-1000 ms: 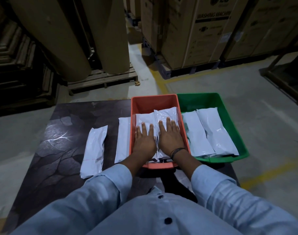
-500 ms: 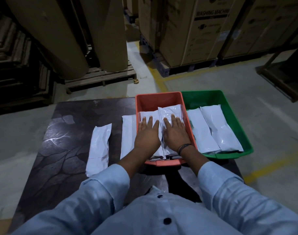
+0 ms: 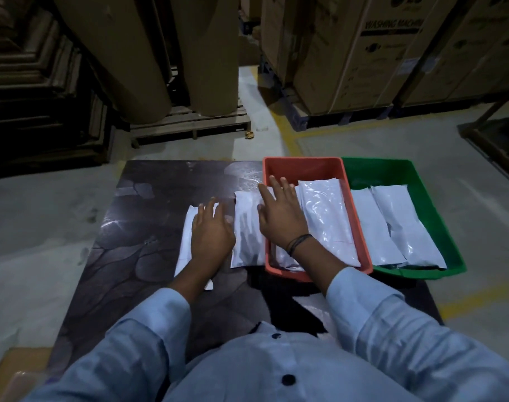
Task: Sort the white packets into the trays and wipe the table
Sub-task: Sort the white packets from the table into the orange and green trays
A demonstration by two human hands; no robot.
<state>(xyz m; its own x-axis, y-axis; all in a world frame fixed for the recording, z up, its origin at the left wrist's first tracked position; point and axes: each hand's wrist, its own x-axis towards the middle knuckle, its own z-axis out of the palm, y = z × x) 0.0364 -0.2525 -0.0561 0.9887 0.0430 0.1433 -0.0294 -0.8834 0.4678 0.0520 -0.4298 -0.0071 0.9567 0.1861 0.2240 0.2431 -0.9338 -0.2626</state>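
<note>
On the dark table (image 3: pixel 137 256) stand a red tray (image 3: pixel 302 166) and, touching its right side, a green tray (image 3: pixel 421 181). White packets lie in both: one shows in the red tray (image 3: pixel 325 216), two in the green tray (image 3: pixel 404 221). Two more white packets lie on the table left of the red tray. My left hand (image 3: pixel 211 236) hovers flat over the far-left packet (image 3: pixel 186 242), fingers spread. My right hand (image 3: pixel 279 216) reaches across the red tray's left rim toward the nearer packet (image 3: pixel 246 236), fingers apart, holding nothing.
Behind the table, large brown paper rolls (image 3: pixel 149 53) stand on a wooden pallet (image 3: pixel 189 123). Cardboard washing-machine boxes (image 3: pixel 363 53) stand at the back right. A cardboard box corner (image 3: pixel 18 372) shows at bottom left. Yellow floor lines run to the right.
Both hands have left the packets in the red tray and moved left: the left hand now over the far-left table packet, the right over the packet beside the tray.
</note>
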